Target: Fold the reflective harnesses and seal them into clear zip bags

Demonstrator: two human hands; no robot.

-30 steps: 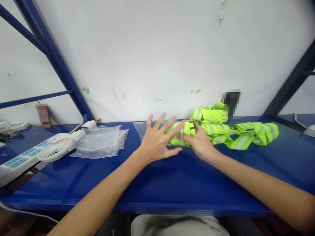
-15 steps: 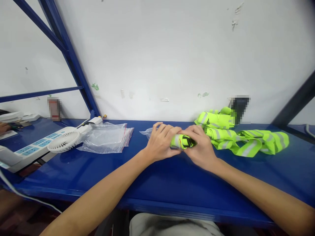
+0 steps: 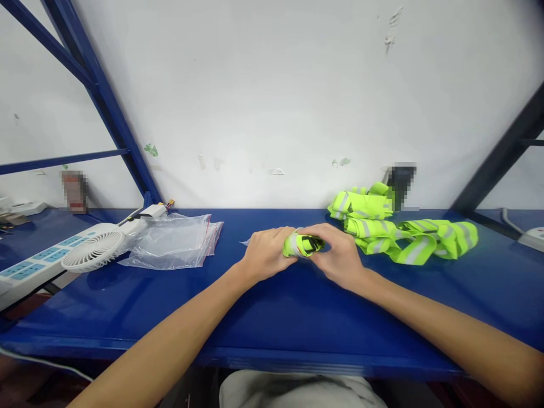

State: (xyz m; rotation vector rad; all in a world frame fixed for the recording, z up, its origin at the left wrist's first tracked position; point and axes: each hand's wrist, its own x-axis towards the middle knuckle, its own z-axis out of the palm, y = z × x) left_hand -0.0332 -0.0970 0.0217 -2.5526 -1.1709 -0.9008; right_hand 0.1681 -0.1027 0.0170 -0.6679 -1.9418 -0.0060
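Observation:
Between my two hands is a rolled-up neon-yellow reflective strap (image 3: 301,245) with silver bands and a dark inner end. My left hand (image 3: 266,253) wraps round its left side. On the other side, my right hand (image 3: 338,255) grips it with the thumb below and fingers over the top. The roll is held just above the blue table (image 3: 272,317). A sliver of clear plastic (image 3: 245,242) shows beside my left hand, mostly hidden behind it. More neon reflective straps (image 3: 408,238) lie in loose bundles to the right of my right hand.
Clear zip bags (image 3: 170,241) lie in a stack at the left. Next to them are a small white fan (image 3: 94,249) and a long power strip (image 3: 40,260). A dark blurred object (image 3: 402,184) leans on the wall behind the straps. Blue frame posts (image 3: 114,113) rise at the sides.
The view has shifted slightly to the right. My left fingers have come down from their raised, spread position and close more tightly round the roll. Both hands still hold it.

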